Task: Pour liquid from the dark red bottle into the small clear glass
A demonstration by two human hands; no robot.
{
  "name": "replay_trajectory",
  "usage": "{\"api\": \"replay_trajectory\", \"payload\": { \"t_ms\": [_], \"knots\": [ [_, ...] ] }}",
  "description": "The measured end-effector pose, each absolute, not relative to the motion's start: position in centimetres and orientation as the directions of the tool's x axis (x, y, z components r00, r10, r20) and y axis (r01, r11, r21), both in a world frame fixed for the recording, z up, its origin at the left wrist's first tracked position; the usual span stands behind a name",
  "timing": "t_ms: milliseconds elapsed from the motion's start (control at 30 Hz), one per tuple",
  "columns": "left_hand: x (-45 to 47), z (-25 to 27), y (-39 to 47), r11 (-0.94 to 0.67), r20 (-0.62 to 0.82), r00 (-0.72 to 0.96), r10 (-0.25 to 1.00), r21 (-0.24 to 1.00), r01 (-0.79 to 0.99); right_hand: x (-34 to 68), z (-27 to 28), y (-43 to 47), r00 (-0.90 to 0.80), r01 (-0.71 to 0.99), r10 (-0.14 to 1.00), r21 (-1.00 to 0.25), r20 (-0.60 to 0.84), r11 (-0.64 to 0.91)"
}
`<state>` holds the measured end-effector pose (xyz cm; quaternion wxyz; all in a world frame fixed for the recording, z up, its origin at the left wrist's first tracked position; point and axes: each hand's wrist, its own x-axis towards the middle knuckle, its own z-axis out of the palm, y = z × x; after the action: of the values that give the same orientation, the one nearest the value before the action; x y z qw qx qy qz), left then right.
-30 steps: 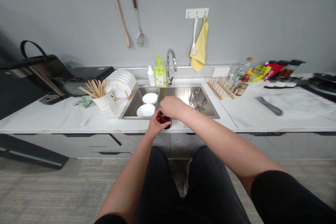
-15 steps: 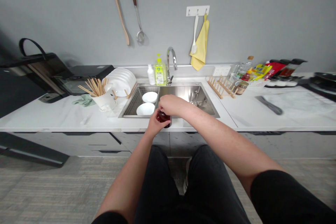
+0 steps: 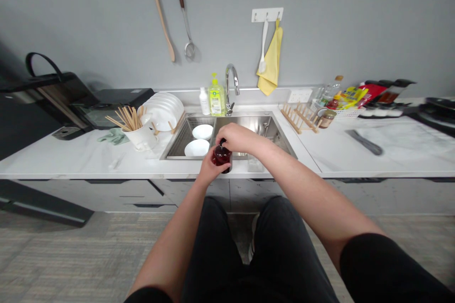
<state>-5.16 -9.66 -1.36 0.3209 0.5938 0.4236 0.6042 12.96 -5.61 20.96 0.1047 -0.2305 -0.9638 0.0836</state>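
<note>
At the counter's front edge, before the sink, stands a dark reddish-brown bottle (image 3: 222,154). My left hand (image 3: 212,164) is wrapped round its body, with the thumb across the front. Above it, my right hand (image 3: 232,138) has its fingers closed on the black cap (image 3: 222,142) at the bottle's top; whether the cap is loose from the neck I cannot tell. Partly under my right forearm, a clear glass (image 3: 255,164) sits on the counter, to the right of the bottle.
Behind my hands lies the steel sink (image 3: 245,123), with white bowls (image 3: 197,147) in its left part. A cup of chopsticks (image 3: 140,137) and a row of plates (image 3: 165,109) stand left. The faucet (image 3: 231,85) rises behind; a wooden rack (image 3: 300,116) and jar (image 3: 326,119) are right.
My right hand has risen a little, so more of the bottle's shoulder and the black cap shows. My left hand keeps its place round the bottle. The clear glass now shows beside my right forearm.
</note>
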Motion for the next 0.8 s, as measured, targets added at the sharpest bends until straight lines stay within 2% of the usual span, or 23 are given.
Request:
{"api": "replay_trajectory", "payload": {
  "t_ms": [100, 200, 267, 367, 467, 567, 800],
  "knots": [
    [-5.1, -1.1, -9.9, -0.428, 0.442, -0.093, 0.892, 0.893, 0.137, 14.3, 20.7, -5.7, -0.812, 0.387, 0.492, -0.341, 0.314, 0.857],
    [-5.1, -1.0, -10.1, -0.422, 0.441, -0.103, 0.892, 0.892, 0.159, 17.8, 19.5, -5.2, -0.604, 0.320, 0.633, -0.580, 0.484, 0.749],
    [-5.1, -1.0, -10.1, -0.423, 0.444, -0.106, 0.890, 0.889, 0.176, 21.7, 18.0, -4.5, -0.417, 0.285, 0.757, -0.718, 0.504, 0.635],
    [-5.2, -0.9, -10.1, -0.422, 0.452, -0.114, 0.885, 0.881, 0.212, 29.4, 14.3, -3.2, -0.165, 0.297, 0.884, -0.833, 0.437, 0.467],
    [-5.3, -0.7, -10.1, -0.420, 0.454, -0.119, 0.883, 0.878, 0.231, 37.8, 9.5, -2.7, 0.056, 0.411, 0.941, -0.867, 0.334, 0.283],
    [-5.2, -0.4, -10.2, -0.422, 0.456, -0.115, 0.882, 0.876, 0.234, 44.8, 5.0, -3.0, 0.274, 0.553, 0.916, -0.827, 0.292, 0.099],
    [-5.1, -0.4, -10.2, -0.399, 0.432, -0.119, 0.894, 0.889, 0.224, 51.2, 0.3, -3.7, 0.300, 0.697, 0.891, -0.716, 0.340, 0.038]
  ]
}}
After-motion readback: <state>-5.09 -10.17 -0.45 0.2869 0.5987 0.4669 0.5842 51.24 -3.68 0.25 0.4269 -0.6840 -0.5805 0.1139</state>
